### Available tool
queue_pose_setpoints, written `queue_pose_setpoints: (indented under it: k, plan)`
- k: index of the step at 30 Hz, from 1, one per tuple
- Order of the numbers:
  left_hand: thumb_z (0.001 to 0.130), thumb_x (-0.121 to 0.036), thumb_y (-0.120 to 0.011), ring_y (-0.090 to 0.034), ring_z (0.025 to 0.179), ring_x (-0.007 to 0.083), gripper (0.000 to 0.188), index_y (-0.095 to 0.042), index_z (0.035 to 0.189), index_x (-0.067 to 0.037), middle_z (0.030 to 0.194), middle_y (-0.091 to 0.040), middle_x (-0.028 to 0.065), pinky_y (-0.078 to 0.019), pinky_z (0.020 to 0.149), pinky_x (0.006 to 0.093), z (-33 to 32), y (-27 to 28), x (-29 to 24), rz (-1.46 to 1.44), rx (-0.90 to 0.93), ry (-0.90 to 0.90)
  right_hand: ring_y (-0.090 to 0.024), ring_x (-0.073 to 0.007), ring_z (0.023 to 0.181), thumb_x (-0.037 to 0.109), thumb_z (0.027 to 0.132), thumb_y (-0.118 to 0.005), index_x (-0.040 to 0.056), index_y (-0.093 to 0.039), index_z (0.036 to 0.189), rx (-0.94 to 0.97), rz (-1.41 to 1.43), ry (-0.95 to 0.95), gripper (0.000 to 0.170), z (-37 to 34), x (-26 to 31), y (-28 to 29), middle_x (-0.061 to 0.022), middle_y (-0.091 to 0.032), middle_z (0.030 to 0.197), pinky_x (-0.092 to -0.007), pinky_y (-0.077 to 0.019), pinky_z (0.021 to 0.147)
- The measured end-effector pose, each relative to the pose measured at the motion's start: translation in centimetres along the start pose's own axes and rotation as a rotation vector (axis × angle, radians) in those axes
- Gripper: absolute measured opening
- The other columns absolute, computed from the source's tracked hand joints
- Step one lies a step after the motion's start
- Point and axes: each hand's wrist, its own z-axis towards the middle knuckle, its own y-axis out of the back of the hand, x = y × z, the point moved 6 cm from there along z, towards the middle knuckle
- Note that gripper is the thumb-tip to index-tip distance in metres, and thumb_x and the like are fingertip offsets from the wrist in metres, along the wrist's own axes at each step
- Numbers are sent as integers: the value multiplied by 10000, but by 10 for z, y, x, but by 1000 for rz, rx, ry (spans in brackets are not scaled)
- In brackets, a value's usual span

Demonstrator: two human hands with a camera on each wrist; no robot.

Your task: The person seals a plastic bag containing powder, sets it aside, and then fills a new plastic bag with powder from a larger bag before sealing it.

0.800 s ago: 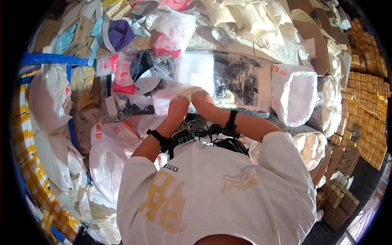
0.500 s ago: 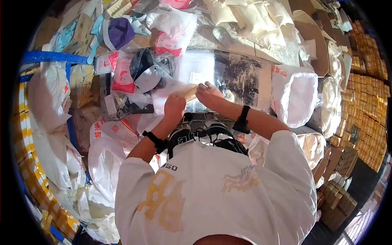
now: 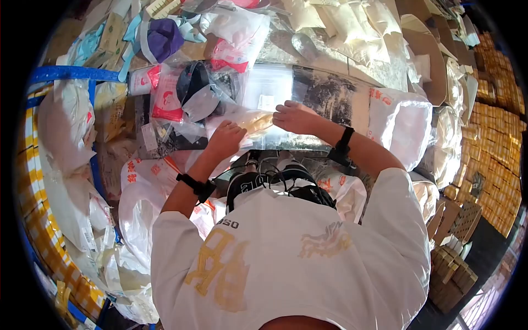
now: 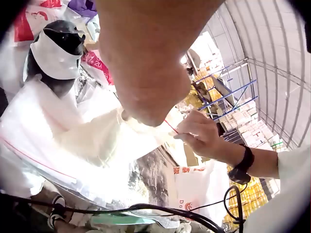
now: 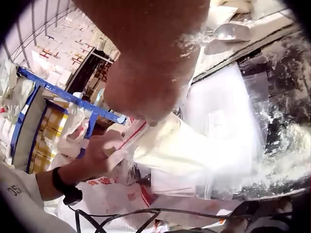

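Note:
A clear plastic bag with cream-coloured contents [image 3: 257, 122] lies between the two hands, over a stack of clear bags [image 3: 268, 88]. The left hand [image 3: 225, 138] pinches one end of its top edge, and the right hand [image 3: 297, 117] pinches the other. A red line runs along this edge between the fingers in both wrist views. The far right hand [image 4: 199, 133] shows curled fingers at the edge in the left wrist view. In the right wrist view the bag [image 5: 170, 145] hangs below the edge held by the left hand [image 5: 99, 150]; the near hand's fingertips are mostly hidden.
Left of the hands lie a black bowl-like item [image 3: 192, 80] and pink-and-white packets [image 3: 166, 99]. A metal scoop [image 3: 303, 47] and filled cream bags [image 3: 352, 25] are beyond. A white lined sack [image 3: 410, 124] stands at the right, a blue frame [image 3: 77, 73] at the left.
The hands, close together at first, have moved apart, left hand to the left and right hand to the right and slightly forward. More of the cream-filled bag shows between them.

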Motion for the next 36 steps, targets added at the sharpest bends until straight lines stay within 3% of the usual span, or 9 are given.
queue_pose_setpoints:
  k: [5, 8, 11, 14, 23, 30, 33, 34, 36]
  plan:
    - [842, -175, -668, -632, 868, 264, 103, -658, 896, -88, 807, -651, 76, -436, 885, 402, 1, 8, 4, -250, 24, 145, -588, -162, 953, 170, 816, -612, 105, -595, 883, -52, 140, 61, 94, -5, -2, -6, 0, -580, 918, -319, -509, 795]
    - [857, -205, -670, -635, 878, 258, 113, -666, 861, -91, 830, -654, 79, -439, 878, 404, 4, 8, -2, -262, 91, 55, -593, -173, 981, 156, 832, -598, 102, -598, 890, -118, 138, 65, 80, -5, -4, -2, -9, -596, 946, -321, -518, 828]
    - [813, -143, -659, -630, 889, 258, 58, -667, 833, -89, 850, -650, 81, -436, 878, 396, -5, -15, 4, -155, 160, 48, -594, -187, 987, 137, 836, -589, 100, -600, 900, 182, 193, -41, 74, -4, -8, -29, -15, -597, 952, -328, -523, 853]
    - [739, -77, -634, -620, 931, 246, 96, -666, 829, -89, 878, -645, 76, -431, 889, 386, -9, -9, 8, -21, 168, 4, -590, -201, 1027, 137, 815, -597, 102, -598, 881, 146, 152, -86, 74, 2, -4, -20, -29, -595, 950, -330, -514, 865]
    - [700, -106, -691, -563, 1070, 229, 116, -663, 810, -126, 951, -619, 42, -403, 954, 409, -13, 20, 2, 16, -111, 53, -543, -191, 1141, 189, 854, -642, 88, -656, 936, -87, 128, -108, 132, -4, -5, 0, -10, -590, 1190, -378, -489, 964]
    - [747, -118, -792, -556, 1158, 303, 188, -660, 862, -49, 1134, -629, 141, -426, 995, 438, -35, -18, 19, -423, -258, 374, -623, -266, 1101, 120, 862, -717, 72, -666, 982, -159, 847, -619, 139, -19, -21, -59, -90, -694, 1106, -405, -501, 972]
    - [793, -74, -763, -574, 1191, 295, 176, -642, 903, -10, 1276, -612, 181, -446, 1001, 410, -42, -54, 34, -743, -268, 507, -634, -214, 1082, 89, 898, -700, 43, -640, 956, -223, 1247, -792, 96, -19, -17, -79, -84, -687, 1141, -360, -505, 946]
    - [810, -58, -749, -578, 1199, 283, 166, -636, 916, -1, 1315, -599, 185, -449, 1002, 391, -43, -60, 37, -838, -263, 558, -619, -160, 1105, 34, 917, -671, 15, -570, 972, -330, 1359, -741, 117, -16, -14, -87, -103, -690, 1142, -331, -508, 923]
    - [868, 1, -687, -571, 1210, 208, 131, -559, 889, 16, 1360, -589, 181, -445, 996, 312, -44, -73, 40, -1082, -328, 645, -636, -168, 1035, 21, 931, -650, 21, -538, 963, -414, 1553, -755, 117, -20, -10, -103, -119, -696, 1097, -321, -518, 899]
